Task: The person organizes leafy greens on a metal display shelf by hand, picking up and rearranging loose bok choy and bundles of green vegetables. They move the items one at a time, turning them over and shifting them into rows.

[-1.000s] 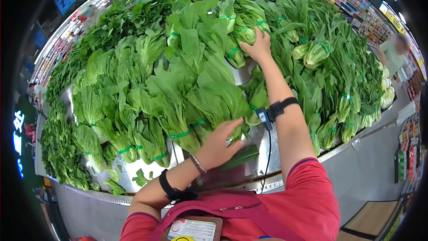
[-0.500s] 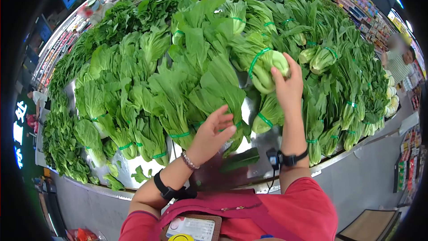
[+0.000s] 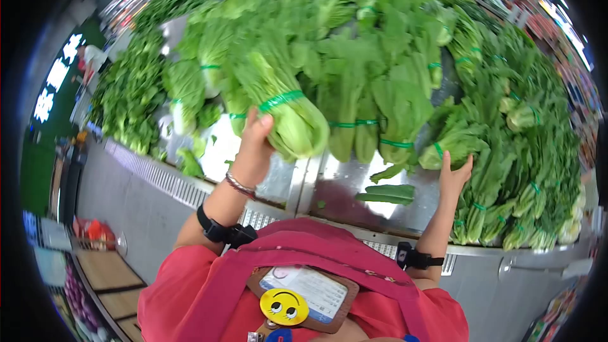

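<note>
My left hand point(image 3: 254, 145) is closed round a bunch of leafy greens point(image 3: 294, 128) tied with a green band, its pale stem end toward me. On the right, my right hand point(image 3: 455, 174) touches the stem end of a smaller banded bunch point(image 3: 448, 139) lying on the display; thumb and a finger are apart, with the grip partly hidden. Between the hands, several banded bunches point(image 3: 396, 130) lie with stems toward me on the metal surface point(image 3: 335, 177). A loose leaf point(image 3: 387, 194) rests in front of them.
A slatted metal edge point(image 3: 158, 174) runs along the display's front. More greens point(image 3: 130, 88) cover the left side and others point(image 3: 538, 171) the right. A person point(image 3: 94, 60) stands at the far left. A red bag point(image 3: 100, 233) is at the lower left.
The view has turned. My left hand, empty before, now holds a bunch at the left. My right hand has let go of its earlier bunch and is at a lower one.
</note>
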### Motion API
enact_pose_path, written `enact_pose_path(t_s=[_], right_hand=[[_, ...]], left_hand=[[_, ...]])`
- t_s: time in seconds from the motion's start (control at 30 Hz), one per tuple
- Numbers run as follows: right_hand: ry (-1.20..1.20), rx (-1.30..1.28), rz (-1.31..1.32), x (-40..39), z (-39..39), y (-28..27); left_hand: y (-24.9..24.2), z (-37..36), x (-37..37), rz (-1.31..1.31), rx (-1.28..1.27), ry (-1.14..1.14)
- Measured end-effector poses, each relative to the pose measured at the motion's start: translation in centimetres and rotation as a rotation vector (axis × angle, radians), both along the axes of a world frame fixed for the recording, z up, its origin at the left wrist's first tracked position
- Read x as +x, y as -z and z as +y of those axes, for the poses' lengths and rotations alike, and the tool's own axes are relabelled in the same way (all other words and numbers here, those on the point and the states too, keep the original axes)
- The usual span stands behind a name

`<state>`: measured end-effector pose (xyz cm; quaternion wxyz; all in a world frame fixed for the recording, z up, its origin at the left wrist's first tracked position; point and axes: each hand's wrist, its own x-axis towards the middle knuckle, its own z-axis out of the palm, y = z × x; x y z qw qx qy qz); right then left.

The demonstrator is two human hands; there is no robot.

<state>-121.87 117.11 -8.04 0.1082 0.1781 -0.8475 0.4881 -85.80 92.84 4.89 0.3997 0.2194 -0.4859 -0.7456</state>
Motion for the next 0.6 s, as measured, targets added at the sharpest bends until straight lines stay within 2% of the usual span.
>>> enact_pose_path(t_s=[0.07,0.1,0.17,0.27,0.3,0.37,0.4,0.43,0.5,0.57,0.6], right_hand=[[0.090,0.068,-0.010,-0.9,-1.7,2.3],[0.076,-0.004,0.005,-1.6,-2.7,3.1],[0.214,-0.008,-0.053,-1.8,-4.1,1.9],[0.238,-0.163,-0.087,-3.7,-4.2,2.4],[0.203,-0.290,-0.102,-3.0,-4.0,1.6],[0.035,-0.538,-0.110,-2.7,-3.0,0.9],[0.056,-0.629,-0.164,1.2,-3.8,-2.7],[0.052,-0.621,-0.159,4.4,-4.7,-5.3],[0.003,-0.810,-0.325,10.0,-6.6,-9.0],[-0.224,-0.731,-0.360,16.5,-8.9,-11.1],[-0.284,-0.616,-0.250,19.2,-10.5,-10.6]], left_hand=[[-1.3,-1.9,4.5,-0.128,-0.142,-0.283],[-2.7,-2.4,6.5,-0.233,-0.202,-0.450],[-1.7,-5.6,10.9,-0.328,-0.252,-0.706],[-0.3,-7.6,16.4,-0.410,-0.268,-0.828],[0.1,-7.6,17.6,-0.405,-0.262,-0.839],[1.5,-7.6,19.6,-0.564,-0.222,-0.752],[3.9,-8.9,20.9,-0.579,-0.254,-0.720],[4.3,-9.0,21.1,-0.576,-0.243,-0.722],[4.8,-9.1,20.2,-0.789,-0.412,-0.639],[4.9,-8.8,18.7,-0.869,-0.477,-0.558],[6.9,-9.4,18.1,-0.824,-0.551,-0.532]])
